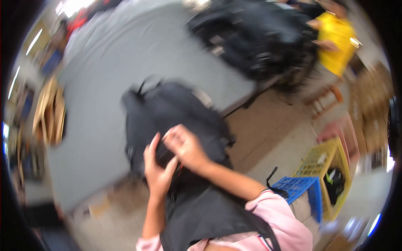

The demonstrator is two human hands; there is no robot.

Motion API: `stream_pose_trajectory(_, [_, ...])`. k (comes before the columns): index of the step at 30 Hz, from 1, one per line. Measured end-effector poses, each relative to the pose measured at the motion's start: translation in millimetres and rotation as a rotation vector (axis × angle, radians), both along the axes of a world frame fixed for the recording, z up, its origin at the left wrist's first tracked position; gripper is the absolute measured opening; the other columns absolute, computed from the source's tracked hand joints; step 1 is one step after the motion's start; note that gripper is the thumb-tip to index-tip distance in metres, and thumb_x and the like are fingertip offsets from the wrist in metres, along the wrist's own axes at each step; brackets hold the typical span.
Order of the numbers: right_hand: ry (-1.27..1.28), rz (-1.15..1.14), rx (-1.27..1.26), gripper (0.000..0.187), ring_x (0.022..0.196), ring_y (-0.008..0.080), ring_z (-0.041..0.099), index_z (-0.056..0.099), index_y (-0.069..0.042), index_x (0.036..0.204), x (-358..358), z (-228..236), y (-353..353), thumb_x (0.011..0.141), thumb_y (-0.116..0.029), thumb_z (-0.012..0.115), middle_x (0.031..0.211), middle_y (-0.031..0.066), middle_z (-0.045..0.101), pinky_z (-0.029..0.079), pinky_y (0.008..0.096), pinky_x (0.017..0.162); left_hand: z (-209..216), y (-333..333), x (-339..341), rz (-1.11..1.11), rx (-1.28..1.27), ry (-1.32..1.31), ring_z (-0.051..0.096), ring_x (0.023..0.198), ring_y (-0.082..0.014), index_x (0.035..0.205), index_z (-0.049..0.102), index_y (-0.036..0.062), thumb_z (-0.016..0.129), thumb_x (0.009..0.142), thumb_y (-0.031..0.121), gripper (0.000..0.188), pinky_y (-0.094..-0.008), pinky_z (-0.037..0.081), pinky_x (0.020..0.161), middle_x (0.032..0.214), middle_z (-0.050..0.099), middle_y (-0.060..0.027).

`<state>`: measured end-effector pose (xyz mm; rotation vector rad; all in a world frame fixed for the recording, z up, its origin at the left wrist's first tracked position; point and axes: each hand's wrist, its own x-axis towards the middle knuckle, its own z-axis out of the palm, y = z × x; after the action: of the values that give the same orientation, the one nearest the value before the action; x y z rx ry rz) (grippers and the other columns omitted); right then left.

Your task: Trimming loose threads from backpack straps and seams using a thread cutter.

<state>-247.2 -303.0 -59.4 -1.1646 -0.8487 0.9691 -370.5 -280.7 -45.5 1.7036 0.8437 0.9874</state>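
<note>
A black backpack (173, 106) lies at the near edge of a grey-covered table (96, 108), its top loop toward the far side. Over its lower part, my left hand (158, 172) is open, thumb and fingers spread apart. My right hand (184, 147) is just right of it, its fingers curled together above the black fabric. Whether anything small sits in those fingers is too blurred to see. A thin reddish bit (180, 169) shows by the left thumb. Against my front hangs a black apron (209, 213), close to the backpack's lower end.
A heap of black bags (264, 37) covers the table's far right, with a person in a yellow shirt (336, 42) beside it. Yellow (312, 161) and blue (295, 188) plastic crates stand on the floor to my right, near a wooden stool (328, 100) and stacked cartons (370, 104).
</note>
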Motion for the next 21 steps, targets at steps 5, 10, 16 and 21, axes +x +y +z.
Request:
stream_pose_trajectory(5, [-0.118, 0.077, -0.055, 0.01, 0.061, 0.0016, 0.047, 0.058, -0.004, 0.097, 24.9, -3.2, -3.0, 0.094, -0.012, 0.052, 0.075, 0.0, 0.056, 0.036, 0.0157, 0.053, 7.8, 5.5, -1.6, -0.043, -0.619, -0.401, 0.055, 0.096, -0.011, 0.141, 0.029, 0.0008, 0.065, 0.074, -0.006, 0.076, -0.0254, 0.049, 0.081, 0.114, 0.053, -0.0078])
stream_pose_trajectory(10, [-0.31, 0.247, -0.048, 0.015, 0.068, 0.0091, 0.058, 0.057, -0.001, 0.099, 41.2, -11.3, -5.5, 0.085, -0.005, 0.062, 0.08, 0.0042, 0.061, 0.046, 0.023, 0.061, 0.7, -5.3, -0.3, 0.054, -0.637, -0.416, 0.054, 0.1, -0.0119, 0.142, 0.028, 0.0013, 0.064, 0.073, -0.007, 0.078, -0.0264, 0.048, 0.085, 0.118, 0.05, -0.0082])
stream_pose_trajectory(16, [-0.662, 0.277, 0.114, 0.033, 0.067, 0.0199, 0.06, 0.055, -0.002, 0.105, 50.2, -11.3, -9.2, 0.075, -0.005, 0.07, 0.087, 0.0095, 0.055, 0.049, 0.0283, 0.062, -9.2, -10.2, 2.6, 0.081, -0.635, -0.402, 0.05, 0.108, -0.0137, 0.142, 0.027, 0.0013, 0.065, 0.072, -0.007, 0.08, -0.0273, 0.042, 0.093, 0.123, 0.047, -0.0078])
stream_pose_trajectory(21, [-0.793, 0.286, 0.129, 0.035, 0.063, 0.0215, 0.059, 0.057, -0.005, 0.105, 49.5, -1.5, -10.5, 0.073, -0.006, 0.07, 0.086, 0.0084, 0.055, 0.047, 0.0299, 0.057, -22.7, -9.3, 0.8, 0.105, -0.599, -0.36, 0.051, 0.107, -0.0135, 0.142, 0.026, 0.0005, 0.067, 0.072, -0.006, 0.081, -0.0275, 0.042, 0.093, 0.12, 0.05, -0.0083])
